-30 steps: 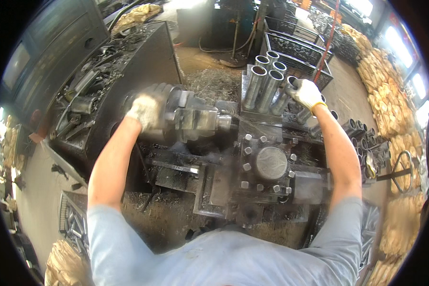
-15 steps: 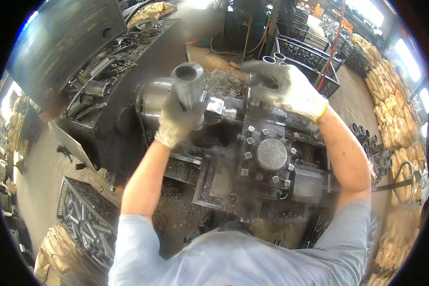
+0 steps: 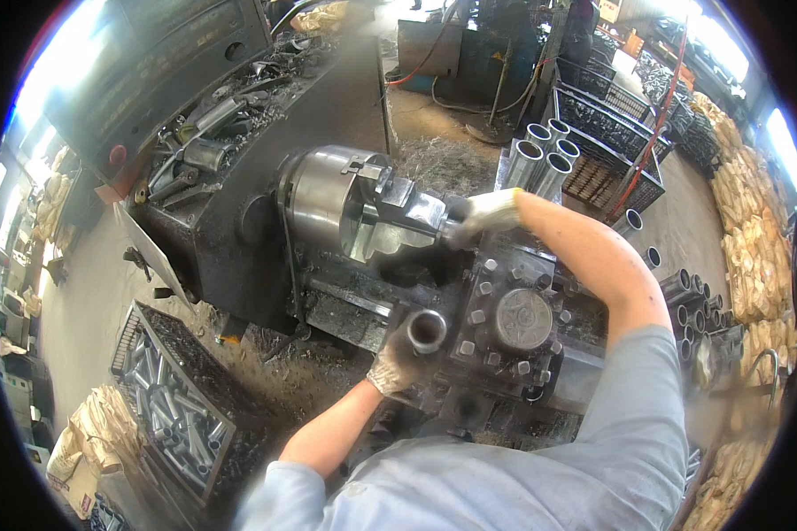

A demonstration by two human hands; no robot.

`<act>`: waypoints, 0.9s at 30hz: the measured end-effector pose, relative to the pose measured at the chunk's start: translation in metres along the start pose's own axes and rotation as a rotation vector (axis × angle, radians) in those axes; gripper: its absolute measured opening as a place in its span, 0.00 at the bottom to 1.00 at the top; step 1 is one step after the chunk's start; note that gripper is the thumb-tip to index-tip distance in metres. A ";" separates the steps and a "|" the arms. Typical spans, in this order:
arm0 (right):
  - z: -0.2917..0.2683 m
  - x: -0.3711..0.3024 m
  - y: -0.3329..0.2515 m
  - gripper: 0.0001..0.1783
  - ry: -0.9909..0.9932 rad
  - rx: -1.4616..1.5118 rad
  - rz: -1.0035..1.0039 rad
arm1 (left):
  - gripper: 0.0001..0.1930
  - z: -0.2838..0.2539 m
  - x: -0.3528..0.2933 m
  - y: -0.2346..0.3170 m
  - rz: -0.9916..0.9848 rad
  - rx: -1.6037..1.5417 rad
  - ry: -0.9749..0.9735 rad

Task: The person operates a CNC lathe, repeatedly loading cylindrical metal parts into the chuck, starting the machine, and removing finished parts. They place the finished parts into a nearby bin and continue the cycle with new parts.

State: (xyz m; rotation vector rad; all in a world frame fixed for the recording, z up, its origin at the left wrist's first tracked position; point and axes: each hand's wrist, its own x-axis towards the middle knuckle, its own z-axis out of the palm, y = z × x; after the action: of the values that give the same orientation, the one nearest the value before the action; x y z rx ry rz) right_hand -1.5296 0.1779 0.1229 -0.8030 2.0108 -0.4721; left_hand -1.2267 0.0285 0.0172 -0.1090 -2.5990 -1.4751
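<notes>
A light work glove covers each of my hands. My left hand (image 3: 397, 365) is wrapped round a short metal tube (image 3: 427, 331) at the near side of the tool post, the tube's open end facing up. My right hand (image 3: 482, 218) reaches over the machine to the end of the chuck jaws (image 3: 412, 208). Its darkened fingers curl round something there that they hide. The jaws stand out from the round steel lathe chuck (image 3: 328, 196). Beside my right forearm is the square tool post (image 3: 521, 320) with bolts round its top.
Several upright tubes (image 3: 553, 173) stand beyond my right hand, with more tubes (image 3: 695, 305) at the right. A black crate (image 3: 230, 434) of metal tubes sits at lower left. Scrap and chips (image 3: 208, 150) cover the machine's top. Mesh crates (image 3: 607, 133) stand behind.
My left hand has come down and toward me with the tube, from near the chuck to beside the tool post. My right hand has left the upright tubes and moved to the chuck jaws.
</notes>
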 end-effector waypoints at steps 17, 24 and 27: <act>0.017 -0.085 -0.043 0.34 0.436 -0.913 0.309 | 0.24 -0.134 -0.029 -0.022 0.218 0.137 0.170; 0.120 -0.195 -0.160 0.31 1.092 -0.750 0.325 | 0.31 -0.173 -0.073 -0.025 -0.088 -0.475 -0.321; 0.205 -0.186 -0.211 0.32 1.055 -0.440 0.133 | 0.40 -0.142 -0.080 -0.015 0.014 -1.059 -0.201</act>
State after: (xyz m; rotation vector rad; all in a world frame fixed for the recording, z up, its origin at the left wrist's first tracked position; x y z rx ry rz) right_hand -1.2079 0.1525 0.2532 -0.7269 3.2065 -0.4153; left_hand -1.1365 -0.1004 0.0626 -0.3920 -1.6138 -2.7439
